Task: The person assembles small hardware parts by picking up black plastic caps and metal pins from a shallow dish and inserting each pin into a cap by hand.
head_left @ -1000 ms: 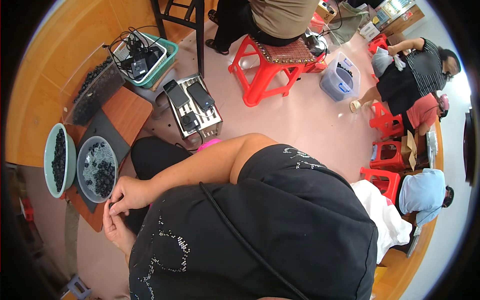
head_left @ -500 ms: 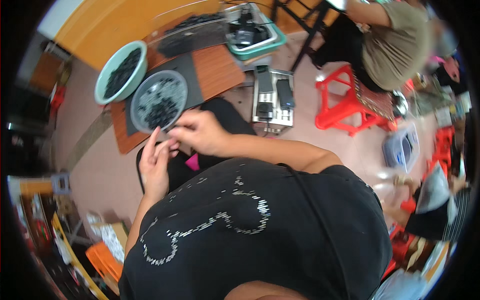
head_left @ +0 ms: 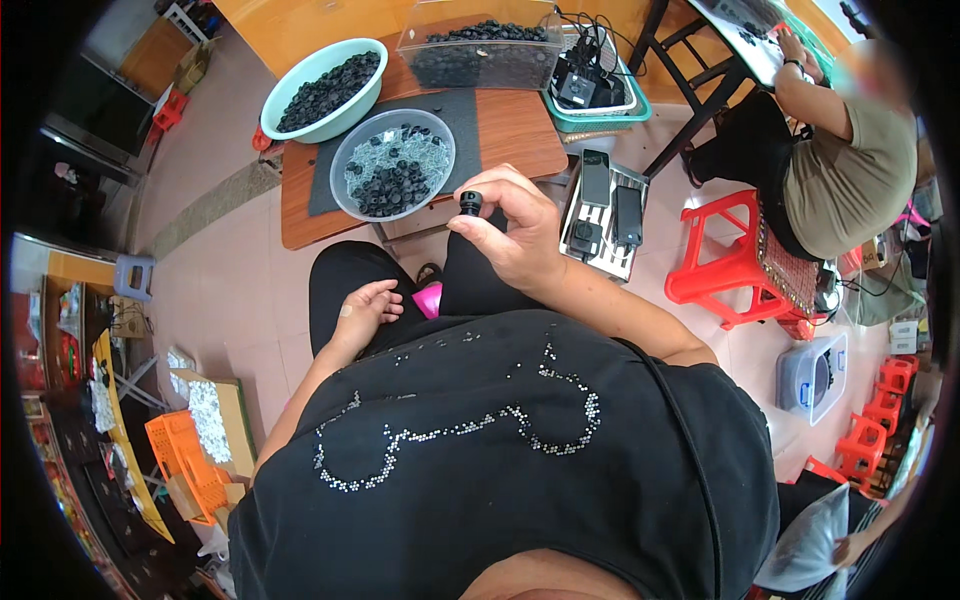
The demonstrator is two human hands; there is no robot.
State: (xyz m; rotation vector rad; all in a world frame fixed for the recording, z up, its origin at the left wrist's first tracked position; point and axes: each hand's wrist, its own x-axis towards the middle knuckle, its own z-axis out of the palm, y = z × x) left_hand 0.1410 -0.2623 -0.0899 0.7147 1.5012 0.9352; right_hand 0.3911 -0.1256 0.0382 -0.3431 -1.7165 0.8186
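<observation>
Between the thumb and fingertips of my right hand (head_left: 520,225) is a small black cylindrical plastic piece (head_left: 470,203) with a round hole in its side, held up at the table's near edge. Over my thigh, my left hand (head_left: 366,316) is loosely curled, fingers apart, with nothing visible in it. A translucent bowl (head_left: 345,203) just left of the right hand contains black pieces and clear small parts. Behind it to the left, a pale green basin (head_left: 352,124) is filled with black pieces.
Both bowls stand on a brown wooden table (head_left: 524,145) with a dark mat. A clear bin (head_left: 410,45) of black pieces is at its back. Right of it, phones lie on a metal box (head_left: 612,262). A person sits on a red stool (head_left: 715,265) at another table.
My hands have come apart. The right has risen to the right with the black piece; the left has moved down over my lap. The view has shifted, and the bowls appear further right.
</observation>
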